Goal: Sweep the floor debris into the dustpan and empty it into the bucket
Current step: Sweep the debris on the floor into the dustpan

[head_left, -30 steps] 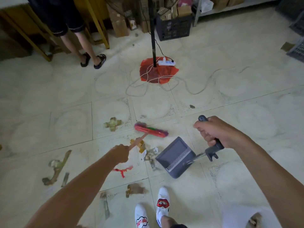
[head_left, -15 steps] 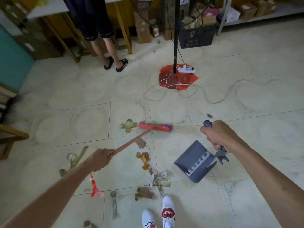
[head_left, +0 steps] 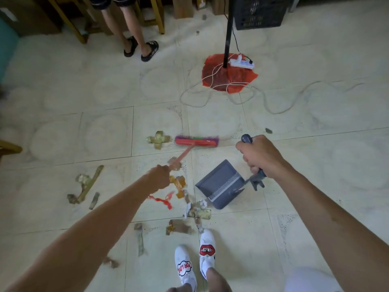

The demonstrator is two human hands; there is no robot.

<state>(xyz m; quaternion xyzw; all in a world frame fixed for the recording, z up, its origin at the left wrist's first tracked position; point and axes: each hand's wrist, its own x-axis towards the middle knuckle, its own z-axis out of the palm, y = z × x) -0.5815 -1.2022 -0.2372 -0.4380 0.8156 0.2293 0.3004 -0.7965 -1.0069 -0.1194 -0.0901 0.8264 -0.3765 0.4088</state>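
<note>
My left hand [head_left: 159,178] grips the pink stick of a red broom [head_left: 196,141], whose head rests on the floor ahead of me, beside a cross-shaped scrap [head_left: 158,139]. My right hand [head_left: 260,155] holds the dark upright handle of a grey dustpan [head_left: 220,183], which sits tilted on the tiles right of the broom stick. Debris lies scattered: an orange scrap [head_left: 178,184], a red ribbon [head_left: 163,200], crumpled paper [head_left: 197,210] near the pan's lower corner, a brown piece [head_left: 179,226], and a long stick-like scrap [head_left: 86,185] at the left. No bucket is visible.
My white shoes [head_left: 195,260] stand at the bottom. Another person's legs in black sandals [head_left: 141,48] are at the back. A black pole [head_left: 228,32] stands on a red sheet [head_left: 228,75] with a power strip [head_left: 242,63] and looping white cables [head_left: 273,106]. A black crate [head_left: 261,12] is behind it.
The broom head swung away from me and leftwards, from beside the pan to the cross-shaped scrap. The view shifted; the dustpan stayed tilted in my right hand.
</note>
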